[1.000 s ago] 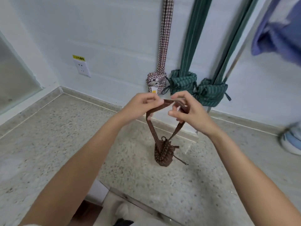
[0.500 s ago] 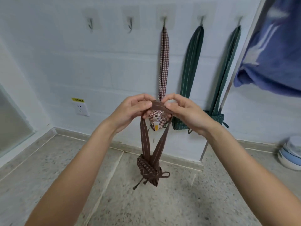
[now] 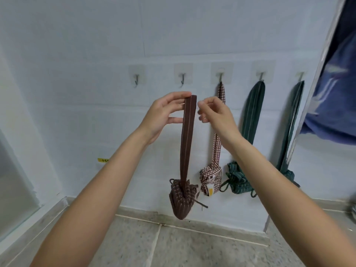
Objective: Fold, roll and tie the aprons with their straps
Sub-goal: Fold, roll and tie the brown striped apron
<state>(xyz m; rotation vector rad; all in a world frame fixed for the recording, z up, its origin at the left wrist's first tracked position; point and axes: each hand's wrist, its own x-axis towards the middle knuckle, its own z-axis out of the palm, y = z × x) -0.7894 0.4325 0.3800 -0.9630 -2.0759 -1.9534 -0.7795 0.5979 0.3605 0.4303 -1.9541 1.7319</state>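
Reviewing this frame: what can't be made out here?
- Head view: the right hand sits beside the brown strap; whether it touches it is unclear.
- The blue cloth is cut off by the right edge.
- The yellow label is partly hidden by the left forearm, its text too small.

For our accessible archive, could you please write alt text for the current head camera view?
A person's left hand holds up the brown striped apron, rolled and tied, by its strap loop, while the right hand hovers beside it. Behind, five wall hooks: two bare, then a checked bundle and two green ones hanging.
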